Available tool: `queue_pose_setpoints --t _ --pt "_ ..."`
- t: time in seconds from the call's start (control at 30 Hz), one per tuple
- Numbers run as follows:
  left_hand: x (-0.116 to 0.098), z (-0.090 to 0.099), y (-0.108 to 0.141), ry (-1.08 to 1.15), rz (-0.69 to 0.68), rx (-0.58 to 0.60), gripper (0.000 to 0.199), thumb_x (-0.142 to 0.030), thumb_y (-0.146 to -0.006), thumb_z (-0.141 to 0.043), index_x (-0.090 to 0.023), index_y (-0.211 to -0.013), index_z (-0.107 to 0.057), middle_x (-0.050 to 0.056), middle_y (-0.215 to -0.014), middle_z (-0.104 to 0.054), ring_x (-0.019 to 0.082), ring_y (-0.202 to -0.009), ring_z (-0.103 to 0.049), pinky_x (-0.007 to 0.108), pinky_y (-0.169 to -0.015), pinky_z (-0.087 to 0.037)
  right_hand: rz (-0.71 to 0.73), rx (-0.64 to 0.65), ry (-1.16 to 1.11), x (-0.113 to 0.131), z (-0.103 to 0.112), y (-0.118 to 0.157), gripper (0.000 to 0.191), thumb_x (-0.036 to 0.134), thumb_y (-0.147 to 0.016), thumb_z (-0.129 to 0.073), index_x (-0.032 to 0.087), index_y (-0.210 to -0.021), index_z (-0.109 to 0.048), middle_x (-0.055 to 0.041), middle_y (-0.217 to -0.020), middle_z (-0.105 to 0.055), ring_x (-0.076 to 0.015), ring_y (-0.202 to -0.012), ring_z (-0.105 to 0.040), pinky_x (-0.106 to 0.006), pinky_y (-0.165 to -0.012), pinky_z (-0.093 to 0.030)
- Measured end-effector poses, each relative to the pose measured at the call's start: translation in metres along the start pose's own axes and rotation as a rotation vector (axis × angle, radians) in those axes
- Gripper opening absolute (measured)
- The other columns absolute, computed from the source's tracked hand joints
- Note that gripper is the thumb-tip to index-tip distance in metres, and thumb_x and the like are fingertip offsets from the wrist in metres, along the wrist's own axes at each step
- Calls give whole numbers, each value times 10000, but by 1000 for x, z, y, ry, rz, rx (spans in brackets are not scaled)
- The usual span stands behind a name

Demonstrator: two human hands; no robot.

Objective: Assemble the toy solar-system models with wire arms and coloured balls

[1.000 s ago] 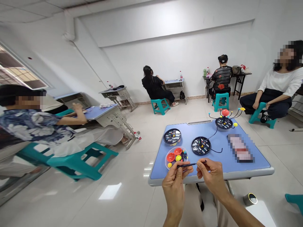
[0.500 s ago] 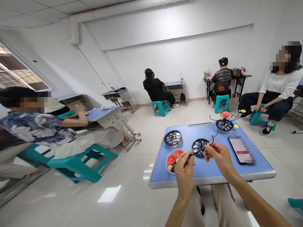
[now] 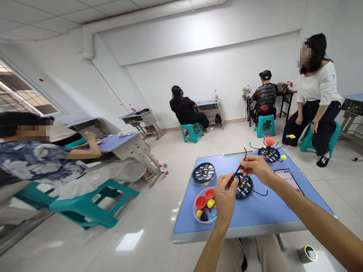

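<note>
Above the blue tabletop, my left hand (image 3: 226, 194) pinches the lower part of a thin black rod (image 3: 241, 165). My right hand (image 3: 257, 168) grips the same rod higher up, and its bent tip sticks out above the fingers. Just below my hands is a round black base (image 3: 244, 192) printed with small labels, partly covered by my fingers. A second thin black curved arm (image 3: 261, 194) extends to the right of this base. To the left of my left hand stands a clear round tray (image 3: 195, 217) with red half-shells, yellow pieces, small balls and black parts.
An assembled planet model (image 3: 270, 151) with a red ball stands at the back right, and another black disc (image 3: 203, 173) at the back left. A phone (image 3: 289, 180) lies under my right forearm. A dark cylinder (image 3: 307, 254) is on the floor. Several people sit on teal stools (image 3: 334, 138).
The black rod has turned more upright, with my right hand moved higher along it. A curved arm now shows right of the base. The person in white sits more upright and appears farther left.
</note>
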State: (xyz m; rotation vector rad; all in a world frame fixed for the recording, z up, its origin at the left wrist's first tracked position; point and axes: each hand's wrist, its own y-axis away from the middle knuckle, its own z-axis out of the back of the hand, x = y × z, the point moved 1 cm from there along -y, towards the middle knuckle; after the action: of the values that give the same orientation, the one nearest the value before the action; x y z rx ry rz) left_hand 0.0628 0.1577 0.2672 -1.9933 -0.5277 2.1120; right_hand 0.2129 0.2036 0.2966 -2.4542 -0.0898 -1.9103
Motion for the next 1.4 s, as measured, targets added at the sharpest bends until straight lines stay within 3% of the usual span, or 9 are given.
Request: queue_pose_setpoints --t 0.1,0.17,0.3,0.43,0.63,1.0,1.17,1.4 --pt "9 2 -8 169 208 36 385 -447 -822 -639 -144 -1045 -720 16 -732 -620 131 -612 -557 272 -632 -471 -34 35 37 0 3 -19 229 281 -642 -788 139 -583 -617 -20 -544 -638 -112 -517 -596 -230 -506 -503" --pt "15 2 -12 176 242 -1 410 -460 -832 -613 -138 -1072 -698 22 -758 -630 128 -604 -559 277 -627 -476 -48 48 74 -1 6 -32 217 253 -668 -763 140 -574 -605 -18 -528 -632 -97 -481 -571 -215 -481 -482" --pt "30 -1 -11 -112 -6 -49 321 -277 -761 -694 -186 -1069 -687 39 -867 -629 162 -755 -589 295 -728 -494 -90 77 163 -11 13 -59 142 187 -689 -725 135 -604 -624 -3 -492 -610 -81 -434 -530 -183 -426 -426" --pt "46 -11 -4 -311 -155 -37 341 -222 -809 -647 -214 -1149 -648 44 -880 -617 182 -775 -584 324 -740 -500 -144 123 242 -27 16 -79 92 126 -667 -704 137 -610 -633 1 -479 -604 -88 -425 -529 -173 -390 -391" --pt "65 -23 -4 -391 -216 18 285 -238 -895 -574 -206 -1170 -643 73 -945 -637 196 -834 -618 330 -772 -503 -175 179 336 -41 16 -93 118 66 -680 -646 143 -594 -623 5 -487 -600 -88 -426 -532 -165 -377 -385" --pt "81 -31 -8 -410 -263 -41 188 -183 -917 -516 -188 -1035 -663 51 -876 -645 165 -773 -625 294 -719 -509 -221 270 473 -56 14 -102 116 58 -757 -613 124 -663 -625 2 -552 -618 -70 -460 -526 -163 -424 -395" --pt "81 -33 -9 -390 -187 -46 103 -157 -867 -554 -183 -897 -649 15 -773 -613 147 -688 -581 262 -650 -468 -240 289 560 -56 8 -103 128 39 -768 -592 127 -682 -628 15 -539 -602 -80 -472 -523 -184 -454 -404" --pt "93 -31 -7 -435 65 -12 68 -151 -782 -594 -181 -722 -585 9 -737 -575 168 -717 -542 278 -665 -411 -270 285 721 -69 4 -100 148 28 -751 -574 134 -667 -633 40 -468 -557 -89 -439 -488 -196 -454 -388"
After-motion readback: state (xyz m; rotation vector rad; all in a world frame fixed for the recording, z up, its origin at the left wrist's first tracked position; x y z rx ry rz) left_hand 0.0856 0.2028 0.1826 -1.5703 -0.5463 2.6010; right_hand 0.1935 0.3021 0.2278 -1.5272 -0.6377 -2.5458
